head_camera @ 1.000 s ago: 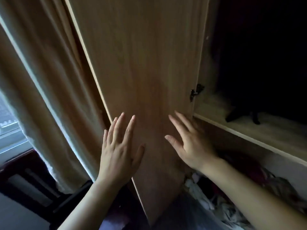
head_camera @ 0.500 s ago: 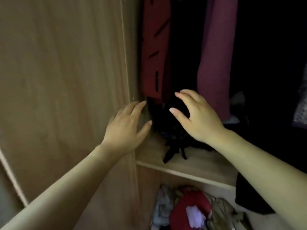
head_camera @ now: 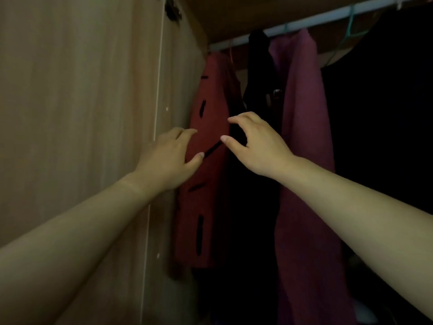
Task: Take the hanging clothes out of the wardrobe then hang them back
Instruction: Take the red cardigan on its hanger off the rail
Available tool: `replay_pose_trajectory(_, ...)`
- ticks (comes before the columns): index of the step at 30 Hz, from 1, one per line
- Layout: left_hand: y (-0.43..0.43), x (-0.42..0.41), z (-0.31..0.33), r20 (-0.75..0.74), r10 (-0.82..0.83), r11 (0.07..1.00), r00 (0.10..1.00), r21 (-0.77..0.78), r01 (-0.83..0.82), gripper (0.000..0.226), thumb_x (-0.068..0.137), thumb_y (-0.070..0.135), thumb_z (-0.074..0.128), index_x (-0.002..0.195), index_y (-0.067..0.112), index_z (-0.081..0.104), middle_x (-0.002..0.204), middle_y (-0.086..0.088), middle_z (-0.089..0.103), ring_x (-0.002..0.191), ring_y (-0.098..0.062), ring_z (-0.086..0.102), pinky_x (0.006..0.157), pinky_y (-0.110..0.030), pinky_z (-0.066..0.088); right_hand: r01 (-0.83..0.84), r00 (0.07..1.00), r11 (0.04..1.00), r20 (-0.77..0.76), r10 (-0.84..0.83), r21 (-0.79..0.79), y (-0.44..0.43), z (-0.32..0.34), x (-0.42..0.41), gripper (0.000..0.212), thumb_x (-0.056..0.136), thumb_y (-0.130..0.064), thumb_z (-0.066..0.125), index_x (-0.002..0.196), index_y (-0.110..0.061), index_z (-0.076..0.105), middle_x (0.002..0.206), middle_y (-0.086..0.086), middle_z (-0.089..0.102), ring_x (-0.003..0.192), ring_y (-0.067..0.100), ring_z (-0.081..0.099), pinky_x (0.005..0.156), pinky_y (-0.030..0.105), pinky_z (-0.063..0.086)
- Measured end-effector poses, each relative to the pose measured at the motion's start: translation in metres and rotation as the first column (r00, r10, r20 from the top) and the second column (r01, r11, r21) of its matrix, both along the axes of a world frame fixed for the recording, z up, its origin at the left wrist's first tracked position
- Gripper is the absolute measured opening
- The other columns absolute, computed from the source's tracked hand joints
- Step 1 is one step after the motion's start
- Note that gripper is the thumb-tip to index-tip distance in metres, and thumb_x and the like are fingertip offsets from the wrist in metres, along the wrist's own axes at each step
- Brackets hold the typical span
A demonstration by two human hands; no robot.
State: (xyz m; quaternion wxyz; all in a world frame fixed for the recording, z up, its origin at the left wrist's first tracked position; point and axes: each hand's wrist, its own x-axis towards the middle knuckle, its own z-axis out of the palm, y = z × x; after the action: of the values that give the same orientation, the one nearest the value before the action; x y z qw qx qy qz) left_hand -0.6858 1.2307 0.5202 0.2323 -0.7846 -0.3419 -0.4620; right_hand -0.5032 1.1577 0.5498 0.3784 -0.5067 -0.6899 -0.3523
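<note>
We record both arms bare and raised forward; the left forearm (head_camera: 77,231) enters from the lower left, the right forearm (head_camera: 351,202) from the lower right. The left hand (head_camera: 168,160) shows its back to us, fingers (head_camera: 185,133) bent loosely forward, thumb spread to the right; the right hand (head_camera: 255,146) sits slightly higher, fingers loosely curled, thumb parted from the forefinger by a gap; the two hands are near each other, not touching.

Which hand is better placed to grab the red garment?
Probably left: the left hand is open right in front of the red garment, while the right hand is before the black garment beside it.
</note>
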Motion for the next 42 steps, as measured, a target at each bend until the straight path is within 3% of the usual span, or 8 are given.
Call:
replay_pose_trajectory(6,0.044,-0.007,0.041,0.049,0.109,0.988,0.993,0.103,-0.114,0.083,0.074,0.066,0.020,0.137,0.017,0.042,0.136,-0.011,0.048,0.126,-0.028,0.045,0.098,-0.038,0.042,-0.107,0.993,0.984,-0.027,0.112,0.139,0.074,0.061,-0.013,0.054,0.089,-0.043,0.055,0.134,-0.014,0.046,0.137,0.003,0.040,0.123,0.022,0.044,0.101,0.033,0.038)
replay_pose_trajectory(13,0.090,0.012,0.070,0.166,0.044,0.993,0.985,0.105,-0.062,0.070,0.083,0.059,0.027,0.142,0.023,0.035,0.142,-0.001,0.044,0.127,-0.020,0.043,0.100,-0.036,0.037,-0.023,0.985,0.968,-0.159,0.064,0.251,0.139,0.136,-0.029,0.061,0.088,-0.043,0.058,0.141,-0.023,0.036,0.150,0.003,0.023,0.133,0.025,0.029,0.100,0.037,0.037)
replay_pose_trajectory(17,0.111,0.031,0.087,0.292,0.023,0.985,0.956,0.156,-0.072,0.054,0.091,0.055,0.032,0.139,0.030,0.036,0.142,0.009,0.042,0.129,-0.011,0.038,0.102,-0.044,0.023,-0.018,0.994,0.975,-0.098,0.041,0.222,0.156,0.172,-0.023,0.059,0.088,-0.040,0.059,0.141,-0.022,0.039,0.149,0.002,0.028,0.133,0.023,0.033,0.106,0.037,0.035)
replay_pose_trajectory(22,0.142,0.066,0.112,0.352,-0.353,0.934,0.867,0.192,0.302,0.052,0.094,0.048,0.037,0.139,0.022,0.040,0.143,-0.001,0.043,0.131,-0.018,0.037,0.107,-0.038,0.029,0.074,0.997,0.971,-0.046,-0.066,0.226,0.146,0.174,0.016,0.062,0.086,-0.024,0.065,0.142,-0.022,0.038,0.137,0.004,0.043,0.123,0.020,0.045,0.101,0.025,0.035)
replay_pose_trajectory(26,0.169,0.099,0.142,0.352,-0.486,0.873,0.800,0.166,0.458,0.051,0.095,0.044,0.039,0.140,0.020,0.040,0.144,-0.005,0.041,0.132,-0.022,0.037,0.109,-0.038,0.030,0.158,0.987,0.940,-0.056,-0.148,0.303,0.126,0.169,0.041,0.059,0.081,-0.035,0.070,0.135,-0.024,0.048,0.122,0.000,0.051,0.108,0.014,0.052,0.088,0.019,0.038)
replay_pose_trajectory(31,0.185,0.146,0.172,0.315,-0.734,0.660,0.602,0.122,0.741,0.068,0.083,0.068,0.033,0.136,0.027,0.047,0.137,-0.002,0.052,0.125,-0.019,0.048,0.105,-0.042,0.039,0.225,0.974,0.917,-0.116,-0.197,0.329,0.124,0.209,0.016,0.028,0.081,-0.049,0.065,0.087,-0.023,0.059,0.083,-0.010,0.057,0.071,0.002,0.052,0.053,0.017,0.038)
replay_pose_trajectory(37,0.189,0.180,0.174,0.308,-0.834,0.509,0.458,0.108,0.854,0.050,0.095,0.048,0.041,0.142,0.031,0.037,0.147,0.004,0.037,0.135,-0.009,0.033,0.111,-0.025,0.024,0.487,0.873,0.854,-0.120,-0.473,0.181,0.132,0.253,0.038,0.032,0.088,-0.028,0.064,0.116,-0.013,0.062,0.119,0.005,0.061,0.104,0.019,0.057,0.078,0.024,0.042)
replay_pose_trajectory(42,0.203,0.186,0.186,0.367,-0.831,0.508,0.417,0.196,0.839,0.045,0.096,0.050,0.036,0.140,0.039,0.037,0.148,0.009,0.035,0.137,-0.008,0.029,0.113,-0.038,0.027,0.563,0.826,0.815,-0.069,-0.559,0.139,0.120,0.247,0.083,0.035,0.090,-0.024,0.061,0.124,-0.015,0.059,0.130,0.004,0.057,0.118,0.019,0.052,0.094,0.025,0.038)
